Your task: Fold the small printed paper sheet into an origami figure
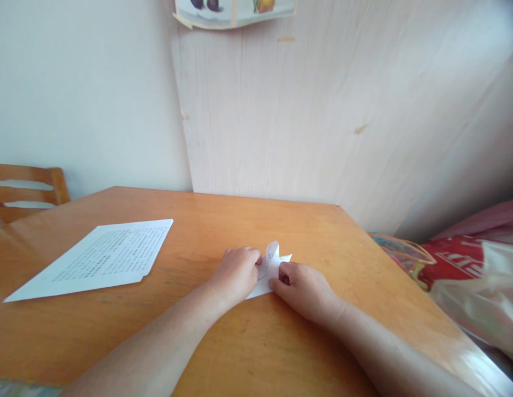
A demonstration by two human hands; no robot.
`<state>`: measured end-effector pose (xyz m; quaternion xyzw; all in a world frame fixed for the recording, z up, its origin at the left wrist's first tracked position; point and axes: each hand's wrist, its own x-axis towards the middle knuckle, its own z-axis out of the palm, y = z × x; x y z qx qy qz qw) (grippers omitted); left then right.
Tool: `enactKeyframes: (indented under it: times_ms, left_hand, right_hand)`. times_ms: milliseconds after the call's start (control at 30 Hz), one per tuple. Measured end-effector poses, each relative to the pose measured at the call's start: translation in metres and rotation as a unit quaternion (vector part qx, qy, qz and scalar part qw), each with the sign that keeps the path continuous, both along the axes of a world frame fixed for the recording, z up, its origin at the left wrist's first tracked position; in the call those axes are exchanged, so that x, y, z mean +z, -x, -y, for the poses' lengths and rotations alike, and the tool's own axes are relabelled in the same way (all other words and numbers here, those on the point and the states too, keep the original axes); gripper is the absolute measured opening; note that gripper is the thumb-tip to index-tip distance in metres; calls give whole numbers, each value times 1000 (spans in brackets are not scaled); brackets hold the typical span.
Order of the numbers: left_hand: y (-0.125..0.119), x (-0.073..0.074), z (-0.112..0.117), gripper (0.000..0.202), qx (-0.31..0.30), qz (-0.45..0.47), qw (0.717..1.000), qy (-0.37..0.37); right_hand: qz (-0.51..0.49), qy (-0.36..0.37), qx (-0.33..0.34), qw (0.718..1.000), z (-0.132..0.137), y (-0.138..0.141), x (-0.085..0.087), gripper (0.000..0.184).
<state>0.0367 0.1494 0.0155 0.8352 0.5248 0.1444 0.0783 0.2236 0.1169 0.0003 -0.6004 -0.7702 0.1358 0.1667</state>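
Observation:
A small folded sheet of white paper [273, 268] lies on the wooden table between my hands, with one flap curling upright and a pointed corner sticking out to the right. My left hand [239, 271] is closed at the paper's left side, its fingers curled on the edge. On the right side, my right hand [304, 288] pinches the paper between thumb and curled fingers. Faint marks show on the raised flap. Both hands cover part of the sheet, so its full shape is hidden.
White printed sheets [111, 256] lie on the left of the wooden table [207, 220]. A wooden chair [28, 190] stands beyond the left edge. Red and white bags [467, 264] sit beside the right edge. The wall [260, 121] borders the table's far side, with a picture [235, 14] above.

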Motion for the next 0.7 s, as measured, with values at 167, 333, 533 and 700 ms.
enactKeyframes:
  times_ms: [167,333,533,700]
  left_hand:
    - [-9,3,13,20,2,-57,998,-32]
    - [-17,-5,21,16,3,-75,995,-67]
    - [-19,-11,21,16,-8,-97,990,-98]
    - [-19,-12,21,13,-18,-106,988,-110]
  right_hand:
    - [-23,0,13,1000,-1,3,0,25]
    - [-74,27,44,996,-4,-2,2,26]
    - [-199,4,15,980,-20,-13,2,25]
    - [-265,-21,-63,962,-30,-17,-1,29]
